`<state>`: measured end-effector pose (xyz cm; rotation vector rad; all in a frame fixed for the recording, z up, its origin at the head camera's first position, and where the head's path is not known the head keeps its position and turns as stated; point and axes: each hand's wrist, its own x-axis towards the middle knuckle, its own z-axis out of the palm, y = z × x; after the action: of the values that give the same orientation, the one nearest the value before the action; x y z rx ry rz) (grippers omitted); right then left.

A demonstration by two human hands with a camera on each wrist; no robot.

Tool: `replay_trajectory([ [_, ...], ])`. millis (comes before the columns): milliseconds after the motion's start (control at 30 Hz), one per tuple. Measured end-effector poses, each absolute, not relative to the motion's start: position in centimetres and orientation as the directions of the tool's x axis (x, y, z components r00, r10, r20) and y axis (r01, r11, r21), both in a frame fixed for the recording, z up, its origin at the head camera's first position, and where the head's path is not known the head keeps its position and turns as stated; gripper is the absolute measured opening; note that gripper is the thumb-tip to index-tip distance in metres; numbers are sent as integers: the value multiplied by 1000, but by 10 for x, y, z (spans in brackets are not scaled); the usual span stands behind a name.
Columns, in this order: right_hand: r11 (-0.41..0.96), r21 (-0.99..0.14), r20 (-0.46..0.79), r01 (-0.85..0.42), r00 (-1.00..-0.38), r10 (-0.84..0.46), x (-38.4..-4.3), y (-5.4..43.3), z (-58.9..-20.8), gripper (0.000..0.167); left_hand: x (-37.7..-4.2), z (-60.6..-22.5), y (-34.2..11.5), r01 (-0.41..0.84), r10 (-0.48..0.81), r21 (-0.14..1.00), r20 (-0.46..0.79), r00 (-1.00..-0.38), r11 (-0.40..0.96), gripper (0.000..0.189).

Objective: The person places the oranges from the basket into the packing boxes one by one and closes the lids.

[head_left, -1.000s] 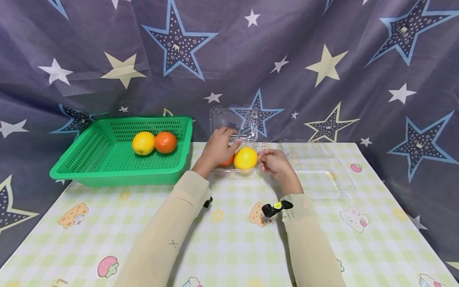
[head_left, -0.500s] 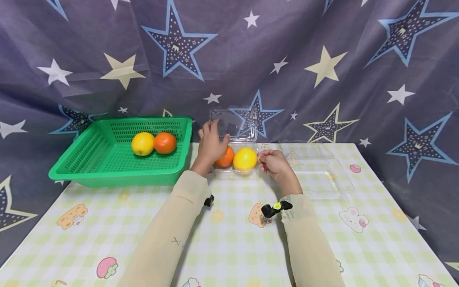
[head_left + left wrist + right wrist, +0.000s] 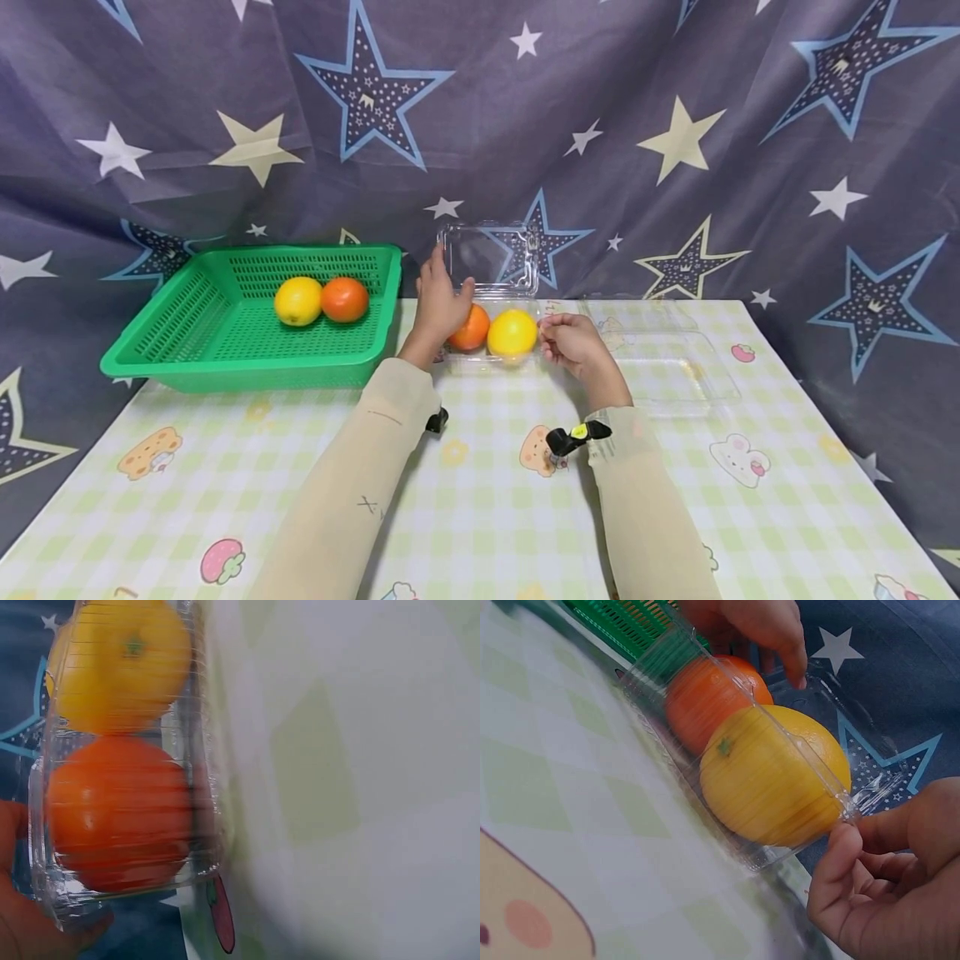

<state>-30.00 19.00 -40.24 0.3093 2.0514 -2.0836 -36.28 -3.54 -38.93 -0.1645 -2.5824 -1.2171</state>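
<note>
A clear plastic clamshell container [image 3: 480, 361] stands at the table's back edge, its lid [image 3: 491, 290] raised against the curtain. Inside it sit a red-orange round fruit [image 3: 471, 327] on the left and a yellow citrus fruit [image 3: 513, 333] on the right, side by side. My right hand [image 3: 576, 345] pinches the container's right rim between thumb and fingers, clearly seen in the right wrist view. At the left side, my left hand [image 3: 437, 307] is spread, fingers pointing up by the lid's left edge and thumb beside the red-orange fruit.
On the left, a green plastic basket [image 3: 247, 367] holds a yellow fruit [image 3: 298, 301] and a red-orange fruit [image 3: 344, 299]. Another clear container [image 3: 667, 387] lies open on the right. A star-patterned curtain [image 3: 480, 108] hangs behind the checked tablecloth [image 3: 480, 517].
My left hand has moved left off the red-orange fruit, leaving it in the container, and its fingers have come up by the lid's left edge. The right hand keeps its place.
</note>
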Motion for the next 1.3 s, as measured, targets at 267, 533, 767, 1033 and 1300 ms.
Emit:
replay_trajectory([
  [267,-14,-952,-305,305,-952,6,-298,188,-401,22,-359,-379,-37,198,-108,816,302,-947,544,74],
  [533,-13,-952,-304,304,-953,5,-299,187,-401,20,-354,-358,-31,257,-222,872,371,-902,416,53],
  [767,-12,-955,-295,295,-955,10,-300,190,-401,17,-345,-346,-25,333,-284,846,469,-836,417,33],
  [1033,-18,-955,-297,297,-955,2,-299,189,-401,18,-331,-344,-22,366,-318,833,509,-800,415,21],
  [1300,-31,-949,-313,313,-950,7,-300,189,-401,17,-315,-345,-21,337,-293,822,498,-816,458,16],
])
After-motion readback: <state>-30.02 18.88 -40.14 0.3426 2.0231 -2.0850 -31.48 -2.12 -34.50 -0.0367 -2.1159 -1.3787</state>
